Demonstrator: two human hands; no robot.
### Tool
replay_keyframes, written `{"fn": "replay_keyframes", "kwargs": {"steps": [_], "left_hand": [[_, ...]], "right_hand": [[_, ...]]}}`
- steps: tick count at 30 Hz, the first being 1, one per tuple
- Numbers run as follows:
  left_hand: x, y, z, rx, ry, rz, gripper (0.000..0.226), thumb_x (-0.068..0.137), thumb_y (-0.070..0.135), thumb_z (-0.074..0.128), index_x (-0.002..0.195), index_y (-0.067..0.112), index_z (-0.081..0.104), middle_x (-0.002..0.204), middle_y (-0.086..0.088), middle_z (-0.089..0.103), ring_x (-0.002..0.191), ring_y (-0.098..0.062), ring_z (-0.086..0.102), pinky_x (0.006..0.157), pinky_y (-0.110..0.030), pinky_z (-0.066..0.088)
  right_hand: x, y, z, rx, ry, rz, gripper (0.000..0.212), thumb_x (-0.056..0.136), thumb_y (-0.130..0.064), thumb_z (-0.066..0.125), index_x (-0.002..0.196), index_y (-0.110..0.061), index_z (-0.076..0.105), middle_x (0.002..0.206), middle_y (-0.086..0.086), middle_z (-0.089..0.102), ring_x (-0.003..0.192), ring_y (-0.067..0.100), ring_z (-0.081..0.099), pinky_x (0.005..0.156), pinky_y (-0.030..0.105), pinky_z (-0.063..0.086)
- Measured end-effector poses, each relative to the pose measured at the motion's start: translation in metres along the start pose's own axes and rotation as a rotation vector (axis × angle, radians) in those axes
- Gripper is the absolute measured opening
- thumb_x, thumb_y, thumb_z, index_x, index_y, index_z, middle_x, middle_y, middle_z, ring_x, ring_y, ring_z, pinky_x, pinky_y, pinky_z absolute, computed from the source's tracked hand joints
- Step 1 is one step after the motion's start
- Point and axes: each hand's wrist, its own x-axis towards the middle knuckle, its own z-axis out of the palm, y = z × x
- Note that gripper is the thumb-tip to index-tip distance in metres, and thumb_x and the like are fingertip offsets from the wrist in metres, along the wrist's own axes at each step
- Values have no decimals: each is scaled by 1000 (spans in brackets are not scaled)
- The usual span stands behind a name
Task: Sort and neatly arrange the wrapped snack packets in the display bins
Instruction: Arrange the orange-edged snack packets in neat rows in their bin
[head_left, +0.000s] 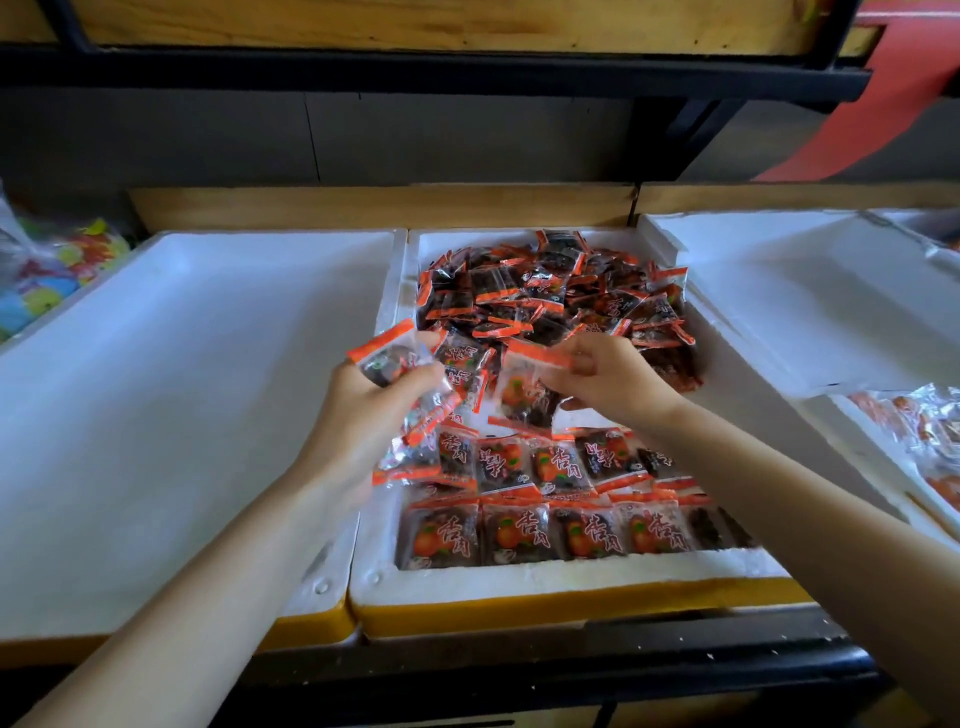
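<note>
- Far left: a blurred heap of bright wrappers is glimpsed.
- Left foam bin: matt white, grainy and shallow, set against the middle bin.
- Left hand: its grip is closed round a crumpled bunch of packets, made of glossy clear film with orange sealed ends.
- Middle bin: a loose pile is heaped at the far end, and flat square packets are laid in overlapping rows at the near end.
- Right hand: a single packet is pinched between thumb and fingers, above the gap between pile and rows.
- Step judged: another row is being laid. Next, the pinched packet needs to be set face up and squared to its neighbours.
- Right: a chipped foam slab is noted.
</note>
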Motion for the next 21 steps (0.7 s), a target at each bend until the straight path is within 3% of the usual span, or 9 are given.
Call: {"fn": "replay_keyframes", "kwargs": {"steps": [3, 5, 7, 9, 12, 16, 18, 21], "left_hand": [[3, 5, -13, 3, 33, -15, 21, 84, 5, 69, 76, 24, 72, 71, -2, 66, 69, -19, 60, 69, -32, 47], [1, 6, -17, -7, 12, -17, 18, 84, 5, 70, 75, 21, 69, 64, 1, 66, 61, -14, 63, 62, -27, 48], [0, 5, -17, -9, -2, -27, 16, 85, 4, 69, 76, 18, 66, 60, 3, 65, 54, -10, 61, 54, -20, 47], [0, 1, -17, -9, -18, -54, 12, 83, 10, 73, 76, 18, 68, 68, -5, 66, 65, -20, 63, 65, -28, 49], [0, -2, -11, -20, -33, -90, 12, 73, 23, 81, 79, 19, 72, 81, -14, 65, 78, -32, 57, 72, -46, 41], [-4, -3, 0, -15, -75, -118, 7, 85, 25, 72, 78, 23, 72, 70, -1, 70, 75, -25, 56, 68, -38, 39], [-6, -3, 6, 18, -85, -125, 15, 89, 35, 65, 79, 25, 70, 59, 9, 57, 65, -16, 49, 56, -27, 37], [-8, -1, 16, 98, -112, -136, 21, 90, 48, 56, 85, 29, 63, 50, 21, 47, 50, -1, 44, 42, -16, 31]], "right_hand": [[11, 13, 12, -291, -159, 70, 34, 84, -14, 69, 116, -6, 61, 107, 13, 68, 92, 24, 66, 84, 35, 54], [12, 15, 21, -331, -237, 107, 37, 84, -18, 69, 119, -8, 60, 109, 12, 67, 91, 23, 66, 84, 34, 53], [11, 12, 27, -274, -287, 107, 37, 85, -16, 68, 119, -4, 60, 106, 14, 68, 72, 14, 66, 70, 19, 54], [12, 11, 31, -292, -304, 95, 37, 85, -17, 69, 118, -5, 60, 102, 12, 68, 55, 0, 60, 48, 4, 42], [9, 11, 34, -427, -276, 39, 38, 83, -30, 70, 116, -12, 62, 103, 1, 64, 77, 6, 56, 47, -1, 35], [5, 15, 35, -501, -174, -47, 44, 86, -38, 65, 121, -15, 56, 114, -4, 58, 97, 11, 55, 58, 7, 37], [-1, 4, 33, -325, -69, -95, 34, 93, -35, 54, 116, -11, 56, 105, -4, 59, 99, 15, 57, 69, 16, 42], [-17, -22, 28, 117, -147, -78, 33, 96, -31, 46, 106, -3, 61, 92, 1, 66, 83, 13, 62, 75, 25, 52]]}}
